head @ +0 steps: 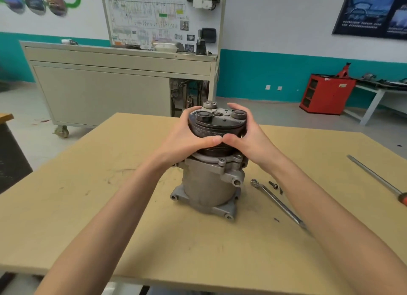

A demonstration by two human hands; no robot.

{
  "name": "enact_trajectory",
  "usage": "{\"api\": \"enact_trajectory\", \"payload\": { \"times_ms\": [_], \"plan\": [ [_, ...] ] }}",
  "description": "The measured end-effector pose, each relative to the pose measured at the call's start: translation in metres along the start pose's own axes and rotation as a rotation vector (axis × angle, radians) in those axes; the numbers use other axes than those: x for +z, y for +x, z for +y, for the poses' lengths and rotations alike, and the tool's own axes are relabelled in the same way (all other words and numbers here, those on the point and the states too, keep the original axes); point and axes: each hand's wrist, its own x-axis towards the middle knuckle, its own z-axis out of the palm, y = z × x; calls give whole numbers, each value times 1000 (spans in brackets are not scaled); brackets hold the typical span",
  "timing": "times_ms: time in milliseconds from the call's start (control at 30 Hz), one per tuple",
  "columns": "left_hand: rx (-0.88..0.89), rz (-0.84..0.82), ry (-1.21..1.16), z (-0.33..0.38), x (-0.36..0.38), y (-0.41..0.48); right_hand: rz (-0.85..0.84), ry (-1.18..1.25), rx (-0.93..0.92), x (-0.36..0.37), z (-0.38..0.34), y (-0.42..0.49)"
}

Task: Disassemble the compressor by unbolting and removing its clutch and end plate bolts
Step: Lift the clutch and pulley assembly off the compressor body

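We see a dull grey compressor [209, 184] with a black, rust-flecked clutch [217, 125]. Our worktop [88, 195] is tan, scuffed with dark scribbles. The wrench [279, 203] is silver, the screwdriver [374, 176] handle orange-red, the cabinet [326, 98] red, and the wall [264, 52] white over teal.

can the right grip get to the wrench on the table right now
Probably yes: the wrench lies bare on the table right of the compressor, nothing over it. The right grip would first have to let go of the clutch.
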Motion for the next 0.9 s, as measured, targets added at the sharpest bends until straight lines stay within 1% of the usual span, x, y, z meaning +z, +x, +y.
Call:
{"api": "enact_trajectory", "payload": {
  "times_ms": [133,300,467,567,767,900],
  "plan": [
    [8,56,-33,-4,3,1,43,67,-21,-1,9,3],
    [14,63,-58,-3,3,3,55,73,-40,-2,10,6],
    [41,107,-108,5,4,8,65,65,-80,-7,0,13],
    [66,117,-130,11,4,10,44,50,-101,-14,-9,16],
    [60,131,-148,9,9,8,28,31,-81,-16,-7,12],
    [38,111,-137,0,13,4,20,45,-47,-10,0,5]
  ]
}}
